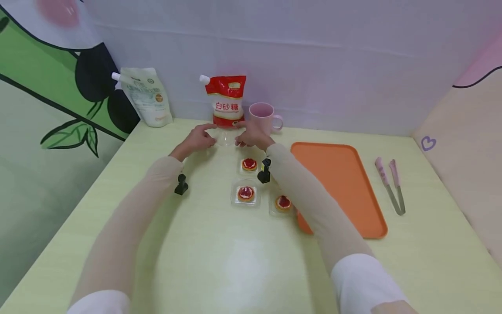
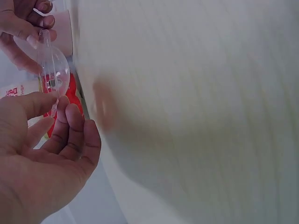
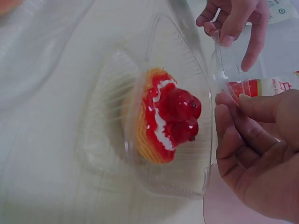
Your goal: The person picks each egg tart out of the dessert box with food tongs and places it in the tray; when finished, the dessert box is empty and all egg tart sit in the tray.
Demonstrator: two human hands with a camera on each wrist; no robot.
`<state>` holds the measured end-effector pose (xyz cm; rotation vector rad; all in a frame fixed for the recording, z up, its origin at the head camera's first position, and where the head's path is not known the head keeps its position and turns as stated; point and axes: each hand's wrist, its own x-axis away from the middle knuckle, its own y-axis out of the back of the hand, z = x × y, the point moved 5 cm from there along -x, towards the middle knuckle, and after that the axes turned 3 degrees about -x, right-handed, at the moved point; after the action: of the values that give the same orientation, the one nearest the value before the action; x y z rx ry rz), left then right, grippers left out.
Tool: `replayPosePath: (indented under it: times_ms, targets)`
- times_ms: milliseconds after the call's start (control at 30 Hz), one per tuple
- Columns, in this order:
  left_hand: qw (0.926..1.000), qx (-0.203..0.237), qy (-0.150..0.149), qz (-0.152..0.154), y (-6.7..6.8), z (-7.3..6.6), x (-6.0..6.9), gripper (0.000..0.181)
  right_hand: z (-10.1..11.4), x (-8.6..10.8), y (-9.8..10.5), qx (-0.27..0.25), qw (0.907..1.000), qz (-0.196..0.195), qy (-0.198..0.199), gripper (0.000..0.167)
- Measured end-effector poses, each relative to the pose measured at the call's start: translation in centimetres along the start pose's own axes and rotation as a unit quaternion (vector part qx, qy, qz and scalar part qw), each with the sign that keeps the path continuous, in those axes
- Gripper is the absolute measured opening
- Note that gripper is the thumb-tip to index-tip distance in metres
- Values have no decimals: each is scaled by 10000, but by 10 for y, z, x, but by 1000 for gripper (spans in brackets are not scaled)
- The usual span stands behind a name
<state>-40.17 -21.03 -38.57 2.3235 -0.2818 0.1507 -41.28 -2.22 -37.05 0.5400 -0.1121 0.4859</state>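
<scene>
Near the back of the table, both hands hold a clear domed plastic lid [image 1: 226,138] between them. My left hand [image 1: 197,139] pinches one side of its rim between thumb and fingers, as the left wrist view shows. On the opposite side, my right hand [image 1: 254,135] pinches the rim. The lid [image 2: 59,73] looks tilted on edge in the left wrist view, its dome facing the table. Closer to me are three fruit tarts, each in a clear plastic tray; one tart [image 3: 163,119] with red fruit and white cream lies close below the right wrist.
Behind the hands stand a red sugar pouch [image 1: 228,101] and a pink mug [image 1: 262,114]. A white pouch [image 1: 147,98] leans at the back left. An orange tray [image 1: 345,187] lies to the right, partly under the right forearm, with tongs [image 1: 394,187] beyond it.
</scene>
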Motion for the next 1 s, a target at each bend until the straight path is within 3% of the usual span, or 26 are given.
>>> replayPosePath:
  times_ms: [133,367,567,800,1000]
  targets:
    - [10000,-10,78,45,-5,4,-1,57,-7,-5,-2,119,9998,106,-116,58]
    - [9998,26,-180,73,-7,3,-3,55,-12,-9,-1,170,9996,166,-167,59]
    - [9996,-13,-188,214,-11,3,-4,54,-15,-7,-1,271,9993,146,-234,58]
    - [9997,5,-62,215,-12,4,-4,55,-15,-6,-2,249,9993,135,-232,57]
    - [9993,96,212,287,-13,6,-5,56,-14,-4,-1,402,9988,179,-193,59]
